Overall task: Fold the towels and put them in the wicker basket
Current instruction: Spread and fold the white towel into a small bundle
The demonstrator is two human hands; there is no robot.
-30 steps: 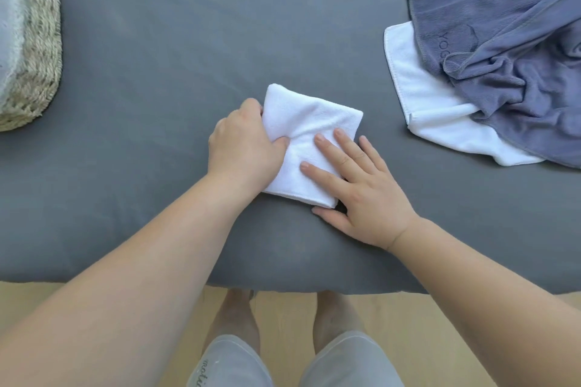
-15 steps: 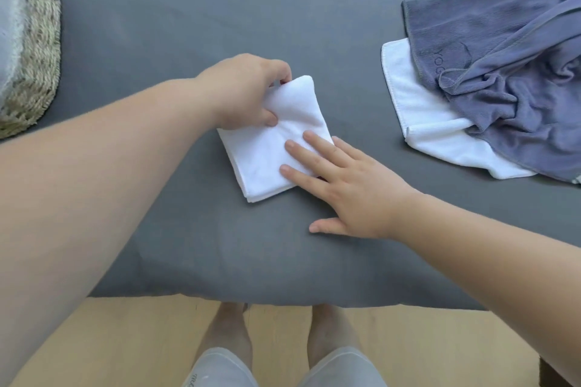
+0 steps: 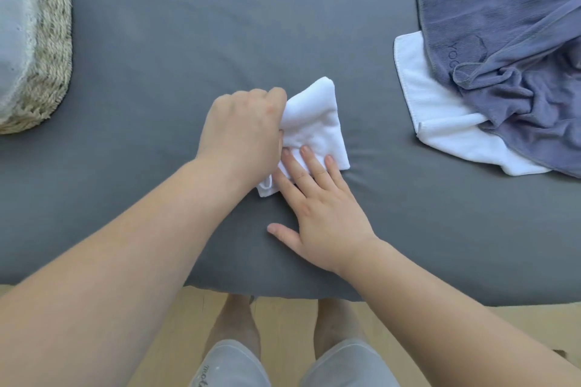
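Turned and bunched since before, folded white towel (image 3: 317, 122) lies centre: left hand (image 3: 242, 132) grips it, fingers curled; right hand (image 3: 323, 214) presses flat, fingers straight. Wicker basket (image 3: 47, 56), 10 o'clock, awaits it. Blue towel (image 3: 509, 50), second white towel (image 3: 440, 122), 2 o'clock, unfolded.

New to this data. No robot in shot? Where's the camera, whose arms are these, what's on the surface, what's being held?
No robot: a person works with bare hands. The single camera sits on their head and looks down, so both arms come in from the bottom edge. The left hand grips a small folded white towel lying on the grey cover. The right hand lies flat, fingers pressing the towel's near corner. At far right a crumpled blue-grey towel lies over another white towel. At far left stands the wicker basket, where the folded towels are meant to go.
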